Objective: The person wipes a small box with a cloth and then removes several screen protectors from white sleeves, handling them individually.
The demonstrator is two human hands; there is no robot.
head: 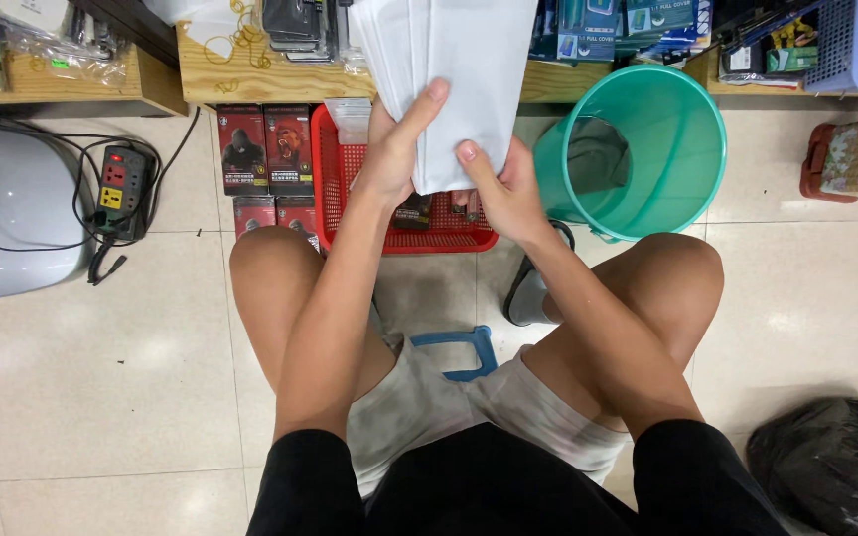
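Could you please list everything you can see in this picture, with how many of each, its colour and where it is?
envelopes: a stack, white, held up over the basket
basket: one, red, on the floor under the hands
boxes: four visible, dark red and black, left of the basket
bucket: one, green, right of the basket
power strip: one, grey, on the floor at left
stool: one, blue, under the person
bag: one, black, bottom right
crate: one, lilac, on the shelf at top right
left hand: grip on the envelopes' left edge
right hand: grip on their lower edge
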